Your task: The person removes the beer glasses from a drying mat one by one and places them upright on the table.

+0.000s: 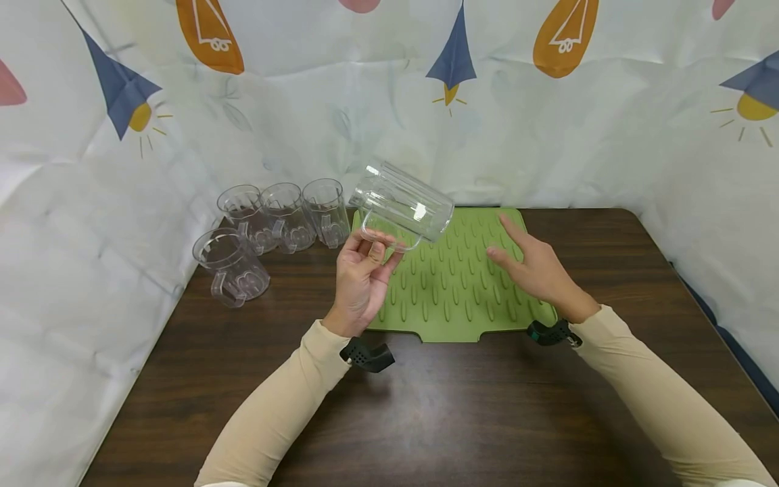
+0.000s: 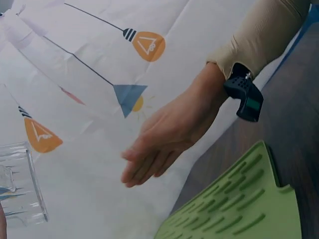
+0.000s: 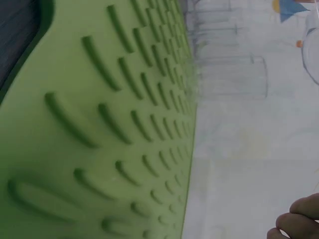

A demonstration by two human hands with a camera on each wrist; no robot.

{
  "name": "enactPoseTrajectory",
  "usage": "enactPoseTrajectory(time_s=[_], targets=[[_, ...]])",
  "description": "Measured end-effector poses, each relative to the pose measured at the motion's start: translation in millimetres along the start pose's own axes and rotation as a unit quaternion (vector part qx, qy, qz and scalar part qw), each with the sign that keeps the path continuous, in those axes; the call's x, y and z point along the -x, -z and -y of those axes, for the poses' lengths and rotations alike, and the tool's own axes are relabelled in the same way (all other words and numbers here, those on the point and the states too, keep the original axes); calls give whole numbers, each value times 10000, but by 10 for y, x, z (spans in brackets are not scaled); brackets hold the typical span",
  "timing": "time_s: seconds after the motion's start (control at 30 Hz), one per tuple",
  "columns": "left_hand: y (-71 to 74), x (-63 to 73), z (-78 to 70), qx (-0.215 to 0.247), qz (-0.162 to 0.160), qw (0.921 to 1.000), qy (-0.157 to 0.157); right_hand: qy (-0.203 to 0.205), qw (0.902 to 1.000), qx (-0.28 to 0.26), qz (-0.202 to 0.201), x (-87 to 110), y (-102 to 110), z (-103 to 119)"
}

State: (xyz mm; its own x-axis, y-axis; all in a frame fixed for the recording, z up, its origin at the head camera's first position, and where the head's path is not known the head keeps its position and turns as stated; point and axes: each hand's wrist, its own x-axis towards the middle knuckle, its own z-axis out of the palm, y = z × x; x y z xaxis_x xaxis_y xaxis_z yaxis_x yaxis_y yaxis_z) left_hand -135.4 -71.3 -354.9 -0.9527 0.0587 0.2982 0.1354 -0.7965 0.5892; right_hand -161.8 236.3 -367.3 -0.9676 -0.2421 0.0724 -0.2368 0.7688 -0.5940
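Observation:
A clear plastic mug (image 1: pixel 420 206) is tilted in the air over the left part of the green ridged mat (image 1: pixel 450 330). My left hand (image 1: pixel 360 287) grips it by the handle, thumb and fingers pinching from below. The mug's base points right and its mouth up to the left. At the left edge of the left wrist view, part of the mug (image 2: pixel 30 184) shows. Over the mat's right side, my right hand (image 1: pixel 538 267) is held with thumb and fingers extended, apart from the mug. In the right wrist view only its fingers (image 3: pixel 299 221) appear, at the lower right corner.
Several more clear mugs stand upright at the table's back left, one mug (image 1: pixel 231 270) nearer than the row behind, where another mug (image 1: pixel 326 210) stands closest to the mat. A white patterned curtain (image 1: pixel 389 122) hangs behind the dark wood table (image 1: pixel 450 412) and along its sides.

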Motion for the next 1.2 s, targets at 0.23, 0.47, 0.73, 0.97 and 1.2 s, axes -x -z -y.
enactPoseTrajectory(time_s=[0.23,0.47,0.73,0.97,1.2], targets=[[115,2,-159,-458,26,9989,-54,80,9979,514,386,36,-23,-155],[207,19,-318,-911,48,9958,-85,64,9940,845,690,82,-47,-288],[353,51,-499,-1363,74,9906,-27,187,9902,1137,794,157,-73,-417],[492,88,-626,-1611,154,9868,-109,177,9864,1324,959,216,-113,-490],[640,140,-754,-1748,178,9843,-148,77,9833,1400,1160,266,-136,-562]])
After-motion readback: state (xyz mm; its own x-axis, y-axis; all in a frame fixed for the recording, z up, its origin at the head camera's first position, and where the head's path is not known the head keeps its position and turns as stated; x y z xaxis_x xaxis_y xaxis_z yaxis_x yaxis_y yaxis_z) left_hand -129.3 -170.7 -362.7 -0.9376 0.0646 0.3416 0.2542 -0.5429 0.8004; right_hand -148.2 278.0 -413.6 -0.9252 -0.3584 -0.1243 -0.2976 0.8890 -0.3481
